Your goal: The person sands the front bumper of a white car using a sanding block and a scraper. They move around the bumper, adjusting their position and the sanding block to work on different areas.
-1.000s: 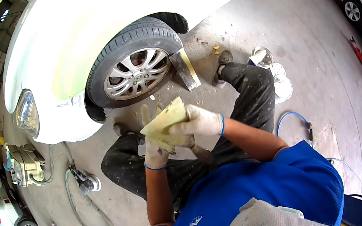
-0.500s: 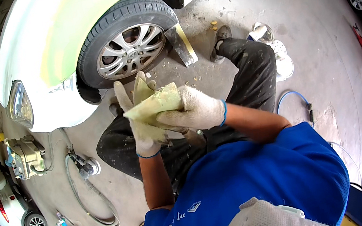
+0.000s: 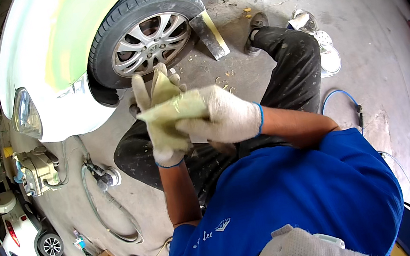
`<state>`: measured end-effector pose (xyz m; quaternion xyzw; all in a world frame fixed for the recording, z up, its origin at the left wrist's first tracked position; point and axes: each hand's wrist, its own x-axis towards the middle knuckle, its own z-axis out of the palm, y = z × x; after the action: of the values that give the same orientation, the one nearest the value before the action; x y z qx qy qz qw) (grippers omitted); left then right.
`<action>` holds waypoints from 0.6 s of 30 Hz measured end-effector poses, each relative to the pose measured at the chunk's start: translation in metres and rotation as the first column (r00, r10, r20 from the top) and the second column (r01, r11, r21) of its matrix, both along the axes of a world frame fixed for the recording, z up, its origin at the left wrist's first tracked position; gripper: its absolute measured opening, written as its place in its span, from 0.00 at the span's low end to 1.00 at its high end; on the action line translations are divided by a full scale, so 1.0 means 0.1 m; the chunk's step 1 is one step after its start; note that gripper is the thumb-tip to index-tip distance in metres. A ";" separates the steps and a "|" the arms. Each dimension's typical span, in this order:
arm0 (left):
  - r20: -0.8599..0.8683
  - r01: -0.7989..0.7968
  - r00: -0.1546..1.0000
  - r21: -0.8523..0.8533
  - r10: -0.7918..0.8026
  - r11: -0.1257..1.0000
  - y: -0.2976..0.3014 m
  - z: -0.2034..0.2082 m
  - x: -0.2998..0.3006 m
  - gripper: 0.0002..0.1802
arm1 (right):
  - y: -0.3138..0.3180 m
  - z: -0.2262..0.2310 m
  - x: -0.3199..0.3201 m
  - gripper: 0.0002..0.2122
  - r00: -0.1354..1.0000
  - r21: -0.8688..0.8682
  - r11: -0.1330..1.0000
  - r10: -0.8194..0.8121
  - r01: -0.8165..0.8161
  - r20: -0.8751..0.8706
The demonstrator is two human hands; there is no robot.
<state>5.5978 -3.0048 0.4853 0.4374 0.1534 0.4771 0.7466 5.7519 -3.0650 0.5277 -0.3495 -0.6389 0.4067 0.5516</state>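
Both hands wear white knit gloves with blue cuffs and meet above my lap. My right hand [image 3: 227,116] is closed on a flat, stiff-looking pale yellow-green piece [image 3: 174,107], thumb beneath it and fingers on top. Behind and below, my left hand [image 3: 167,153] holds more yellow-green flat material [image 3: 169,133] across its palm, its thumb and fingertips sticking up past it. The right piece crosses over the left one, apparently touching. Whether they are two pieces or one folded piece I cannot tell. Smears mark the surface, and motion blurs it slightly.
Ahead is a white car's front wheel [image 3: 150,45] and a fender [image 3: 61,60] with yellow-green patches. A dark board [image 3: 209,35] leans by the tyre. Tins [image 3: 329,58] stand beyond my right foot. A round sander [image 3: 108,177] with its hose lies left, and a blue hose [image 3: 343,92] right.
The whole view has shifted slightly. My right hand has tilted the yellow-green piece flatter over the left palm. Both hands keep their hold.
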 end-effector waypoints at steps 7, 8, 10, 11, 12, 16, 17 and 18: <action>-0.046 -0.038 0.998 -0.098 0.034 0.994 0.00 0.13 0.05 0.41 | 0.00 0.09 0.02 0.16 0.974 0.073 0.990 -0.133 0.122 0.183; -0.074 -0.087 0.993 0.001 0.087 0.996 -0.08 0.18 0.07 0.41 | -0.01 0.09 -0.01 0.17 0.992 0.096 0.994 -0.065 0.055 0.105; -0.319 -0.092 0.930 0.281 0.184 0.955 -0.13 0.23 -0.01 0.41 | -0.02 0.11 0.04 0.16 0.994 0.096 0.995 -0.042 0.033 0.096; -0.512 -0.014 0.814 0.456 0.275 0.890 -0.10 0.23 -0.07 0.42 | 0.07 0.03 0.08 0.16 0.969 0.133 0.975 -0.199 0.180 0.145; -0.617 0.096 0.688 0.600 0.383 0.794 -0.04 0.22 -0.07 0.42 | 0.08 0.06 0.12 0.16 0.962 0.025 0.970 -0.242 0.241 0.130; -0.095 -0.035 0.995 -0.152 0.020 0.988 -0.09 0.21 -0.08 0.42 | -0.02 0.10 -0.06 0.21 0.975 0.189 0.979 -0.110 0.073 0.192; -0.004 0.058 0.998 -0.223 -0.061 0.973 0.02 0.03 -0.16 0.39 | 0.02 0.04 -0.06 0.22 0.971 0.288 0.956 -0.124 0.062 0.205; -0.049 -0.180 0.981 -0.580 0.186 0.795 0.31 -0.93 -0.30 0.33 | 0.07 0.13 -0.04 0.21 0.975 0.237 0.971 -0.087 0.036 0.204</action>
<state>5.5677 -2.9738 0.3926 0.1689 0.3294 0.4795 0.7956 5.7483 -3.0577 0.5410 -0.3439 -0.7263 0.2720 0.5294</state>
